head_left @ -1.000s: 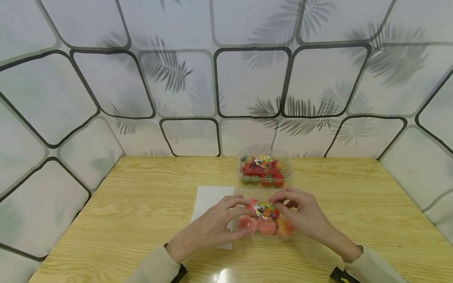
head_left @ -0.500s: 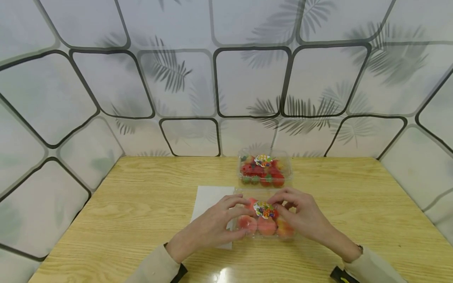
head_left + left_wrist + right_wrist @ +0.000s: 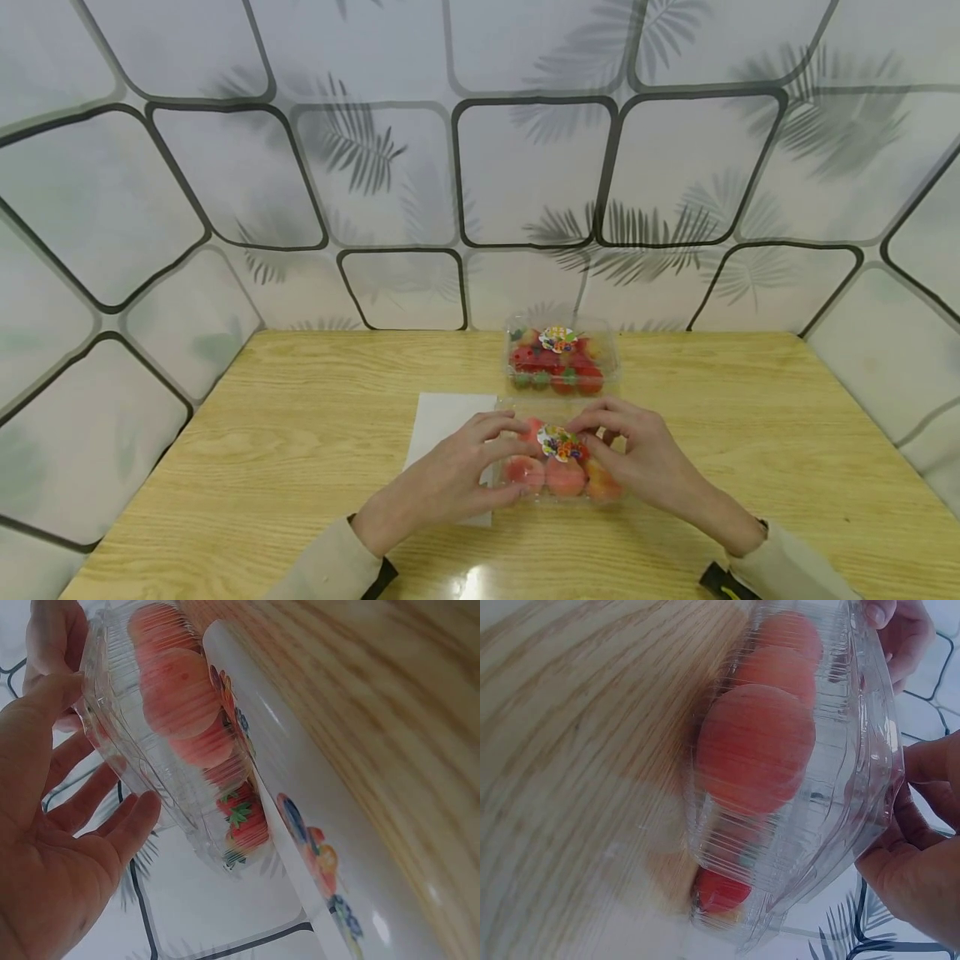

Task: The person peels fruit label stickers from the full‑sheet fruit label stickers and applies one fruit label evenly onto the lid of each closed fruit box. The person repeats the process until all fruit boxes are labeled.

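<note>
A clear plastic fruit box (image 3: 540, 410) with peaches (image 3: 565, 477) inside lies in front of me, lid down. On its lid is a colourful fruit sticker (image 3: 558, 443). My left hand (image 3: 442, 479) rests on the box's left side with fingers spread; in the left wrist view they lie along the lid edge. With thumb and fingers curled, my right hand (image 3: 648, 458) pinches the sticker's right edge; the fingertips touch the lid in the right wrist view (image 3: 915, 825), partly hidden. A white sticker sheet (image 3: 450, 417) lies partly beneath the left hand.
Behind the peach box stands a second clear box (image 3: 611, 350) with strawberries and other red fruit, bearing a similar sticker. The wooden table (image 3: 300, 417) runs back to a patterned backdrop (image 3: 532, 175). Printed fruit stickers (image 3: 315, 847) show on the curled sheet in the left wrist view.
My right fingertips have shifted very slightly left over the sticker. The left hand and both boxes stay put.
</note>
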